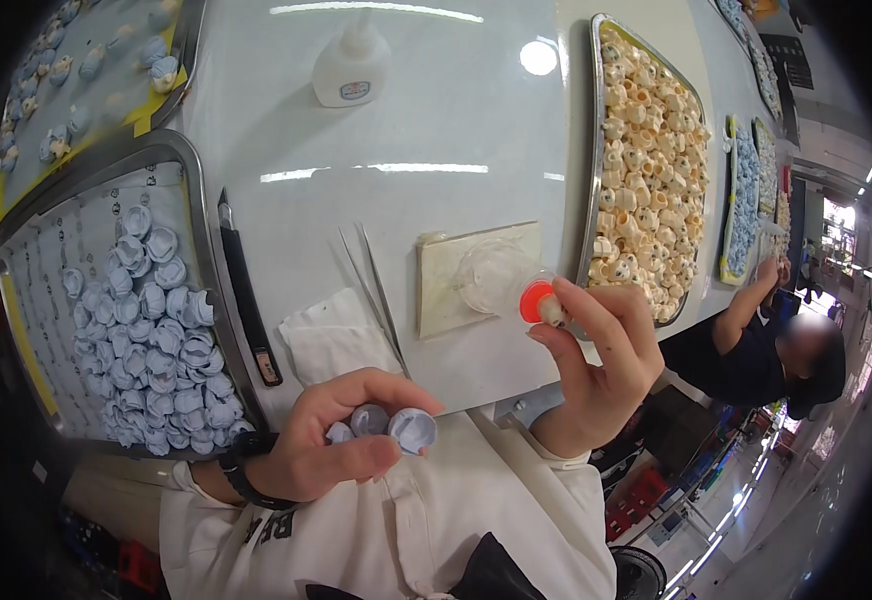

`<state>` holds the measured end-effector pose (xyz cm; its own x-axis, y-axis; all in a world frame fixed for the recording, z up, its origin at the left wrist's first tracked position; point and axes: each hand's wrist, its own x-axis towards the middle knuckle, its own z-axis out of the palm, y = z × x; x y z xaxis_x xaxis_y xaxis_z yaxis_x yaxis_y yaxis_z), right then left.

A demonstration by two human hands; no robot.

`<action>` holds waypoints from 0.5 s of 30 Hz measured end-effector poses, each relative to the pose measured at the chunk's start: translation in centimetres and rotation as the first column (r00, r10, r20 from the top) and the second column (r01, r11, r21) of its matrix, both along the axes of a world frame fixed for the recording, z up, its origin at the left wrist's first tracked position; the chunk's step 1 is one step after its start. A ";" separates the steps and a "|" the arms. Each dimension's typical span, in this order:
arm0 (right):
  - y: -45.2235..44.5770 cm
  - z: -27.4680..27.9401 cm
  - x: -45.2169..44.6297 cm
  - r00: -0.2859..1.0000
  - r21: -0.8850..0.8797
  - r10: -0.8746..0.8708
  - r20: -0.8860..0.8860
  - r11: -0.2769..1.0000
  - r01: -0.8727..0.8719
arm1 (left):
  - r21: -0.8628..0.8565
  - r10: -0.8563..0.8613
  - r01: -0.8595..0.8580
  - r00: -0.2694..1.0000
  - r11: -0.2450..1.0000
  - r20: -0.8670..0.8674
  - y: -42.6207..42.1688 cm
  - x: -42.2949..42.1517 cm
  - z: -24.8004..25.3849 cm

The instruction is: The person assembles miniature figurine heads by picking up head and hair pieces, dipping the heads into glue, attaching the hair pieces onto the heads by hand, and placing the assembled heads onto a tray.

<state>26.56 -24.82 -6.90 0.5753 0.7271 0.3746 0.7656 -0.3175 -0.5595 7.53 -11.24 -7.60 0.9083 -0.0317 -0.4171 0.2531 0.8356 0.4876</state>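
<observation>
My left hand [341,435] is closed around several small pale blue cup-shaped pieces [414,430]; one faces up, showing its hollow inside. Between the thumb and fingers of my right hand [606,350] is a small cream figure head piece [553,312]. It is right beside a round bright red-orange part [534,299], and I cannot tell whether they touch. A clear plastic dish [483,275] rests on a cream square tile [439,305] just left of it. Long metal tweezers [374,285] and a folded white cloth [331,335] are beyond my left hand.
At left, a metal tray [191,165] bears many blue cups, and another tray [188,60] has assembled pieces. A black-handled knife [246,290] lies beside them. A white bottle [353,70] stands at the back. At right is a tray [596,120] of cream heads; beyond sits another person [746,350].
</observation>
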 end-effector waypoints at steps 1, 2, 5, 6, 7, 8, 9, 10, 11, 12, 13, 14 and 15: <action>0.0 0.0 0.0 1.000 0.000 0.001 0.000 1.000 -0.001 | 0.000 0.000 0.000 1.000 1.000 0.006 0.0 0.1 0.1; 0.1 0.1 0.0 1.000 -0.009 -0.004 -0.002 1.000 0.004 | 0.000 0.000 0.000 1.000 1.000 0.013 0.0 0.1 0.1; 0.1 0.2 0.1 1.000 -0.016 -0.001 -0.008 1.000 0.001 | 0.021 0.011 -0.012 1.000 1.000 0.023 0.0 0.1 0.0; 0.1 0.2 0.1 1.000 -0.016 0.005 -0.011 1.000 -0.005 | 0.021 0.012 -0.012 1.000 1.000 0.023 0.0 0.1 -0.1; 0.1 0.2 0.1 1.000 -0.016 0.005 -0.010 1.000 -0.006 | 0.026 0.010 -0.011 1.000 1.000 0.021 0.0 0.0 -0.2; 0.0 0.1 0.1 1.000 -0.015 -0.002 -0.012 1.000 0.001 | 0.031 0.009 -0.010 1.000 0.999 0.019 0.0 -0.1 -0.3; 0.0 0.1 0.0 1.000 -0.014 -0.008 -0.014 1.000 0.008 | 0.032 0.010 -0.010 1.000 0.999 0.019 0.0 -0.1 -0.2; 0.0 0.1 0.0 1.000 -0.013 -0.008 -0.014 1.000 0.008 | 0.042 0.015 -0.015 1.000 0.999 -0.002 0.0 -0.1 -0.2; 0.0 0.2 0.0 1.000 -0.008 -0.013 -0.018 1.000 0.013 | 0.052 0.021 -0.020 1.000 0.998 -0.022 0.0 -0.1 -0.1; 0.0 0.2 0.0 1.000 -0.003 -0.019 -0.022 1.000 0.019 | 0.053 0.021 -0.020 1.000 0.998 -0.022 -0.1 0.0 0.0; 0.0 0.2 0.0 1.000 -0.003 -0.019 -0.021 1.000 0.019 | 0.013 0.081 -0.081 0.997 0.997 -0.012 -0.2 0.2 0.1; 0.0 0.2 0.0 0.999 0.003 -0.022 -0.029 1.000 0.022 | -0.027 0.142 -0.143 0.990 0.989 -0.006 -0.4 0.4 0.2; 0.0 0.2 0.0 0.999 0.009 -0.024 -0.037 1.000 0.024 | -0.025 0.144 -0.144 0.990 0.989 -0.007 -0.5 0.5 0.3</action>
